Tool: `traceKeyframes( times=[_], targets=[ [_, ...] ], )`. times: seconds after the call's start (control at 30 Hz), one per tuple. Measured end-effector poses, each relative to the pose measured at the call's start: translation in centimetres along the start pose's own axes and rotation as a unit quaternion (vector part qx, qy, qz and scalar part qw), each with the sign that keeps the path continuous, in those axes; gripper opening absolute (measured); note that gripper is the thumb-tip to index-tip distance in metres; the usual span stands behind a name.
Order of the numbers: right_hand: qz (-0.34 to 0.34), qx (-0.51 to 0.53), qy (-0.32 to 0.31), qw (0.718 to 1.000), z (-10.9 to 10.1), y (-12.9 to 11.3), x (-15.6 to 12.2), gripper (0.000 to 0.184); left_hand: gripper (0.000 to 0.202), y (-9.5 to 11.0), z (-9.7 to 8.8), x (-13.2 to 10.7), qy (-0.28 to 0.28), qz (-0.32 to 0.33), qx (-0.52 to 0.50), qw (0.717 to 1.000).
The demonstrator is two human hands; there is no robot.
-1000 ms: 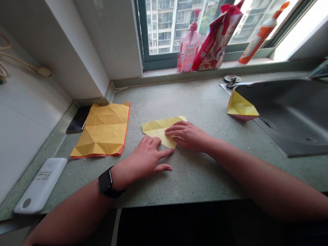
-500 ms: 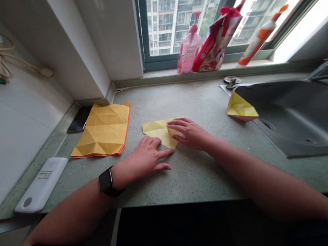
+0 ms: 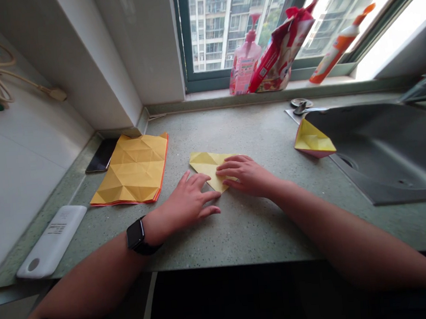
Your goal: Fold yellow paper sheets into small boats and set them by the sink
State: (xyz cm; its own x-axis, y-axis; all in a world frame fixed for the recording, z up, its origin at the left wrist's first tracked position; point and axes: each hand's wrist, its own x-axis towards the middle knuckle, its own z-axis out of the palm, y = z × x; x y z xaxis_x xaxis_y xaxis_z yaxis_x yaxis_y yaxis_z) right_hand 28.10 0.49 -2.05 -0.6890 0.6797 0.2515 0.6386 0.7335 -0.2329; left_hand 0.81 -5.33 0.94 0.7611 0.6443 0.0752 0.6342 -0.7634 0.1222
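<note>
A folded, creased sheet of yellow paper [image 3: 206, 166] lies on the counter in front of me, its lower end tapering to a point. My right hand [image 3: 244, 175] rests flat over the right part of the sheet, fingers extended and covering that edge. At the lower left edge of the paper is my left hand [image 3: 188, 198], its fingers spread and its index fingertip by the paper's bottom point. A black watch [image 3: 136, 234] is on the left wrist.
A stack of creased orange-yellow paper [image 3: 132, 168] lies left, beside a dark phone [image 3: 102, 155] and a white power bank [image 3: 53, 241]. A folded yellow paper piece [image 3: 313, 139] stands at the sink's [image 3: 376, 198] edge. Bottles and a red bag [image 3: 281, 51] line the windowsill.
The yellow paper has turned slightly, and its left end has shifted to the right. My left hand has drawn back a little from on top of it; the right hand stays on it.
</note>
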Motion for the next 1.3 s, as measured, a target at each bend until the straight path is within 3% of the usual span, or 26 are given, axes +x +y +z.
traceKeyframes(
  times=[0.23, 0.4, 0.6, 0.67, 0.87, 1.03, 1.3],
  targets=[
    [0.017, -0.030, 0.005, 0.999, -0.8, 0.2, -0.4, 0.030, 0.035, -1.5, -0.3, 0.2, 0.055, -0.077, 0.009, 0.995],
    [-0.007, 0.015, -0.017, 1.000, -1.3, -0.4, -0.6, 0.033, 0.037, -2.8, 0.5, 0.0, 0.088, -0.145, 0.063, 0.983],
    [-0.072, 0.088, -0.052, 0.992, -1.1, -1.8, -0.5, 0.037, 0.050, -3.4, 1.6, 0.2, 0.067, -0.182, 0.059, 0.979],
    [-0.079, 0.098, -0.057, 0.990, -1.0, -2.0, -0.3, 0.042, 0.050, -3.2, 1.5, 0.4, 0.068, -0.167, 0.043, 0.983],
    [-0.042, 0.063, -0.036, 0.996, -0.8, -1.7, -0.4, 0.044, 0.049, -2.1, 0.6, 0.6, 0.038, -0.037, -0.052, 0.997],
    [-0.057, 0.057, -0.019, 0.997, -0.5, -1.2, -0.5, 0.044, 0.058, -2.0, 0.5, 0.5, 0.023, -0.040, -0.069, 0.997],
    [-0.087, 0.086, -0.020, 0.992, -0.5, -0.9, -0.3, 0.035, 0.026, -2.8, 0.9, 0.8, 0.028, -0.034, -0.068, 0.997]
  ],
)
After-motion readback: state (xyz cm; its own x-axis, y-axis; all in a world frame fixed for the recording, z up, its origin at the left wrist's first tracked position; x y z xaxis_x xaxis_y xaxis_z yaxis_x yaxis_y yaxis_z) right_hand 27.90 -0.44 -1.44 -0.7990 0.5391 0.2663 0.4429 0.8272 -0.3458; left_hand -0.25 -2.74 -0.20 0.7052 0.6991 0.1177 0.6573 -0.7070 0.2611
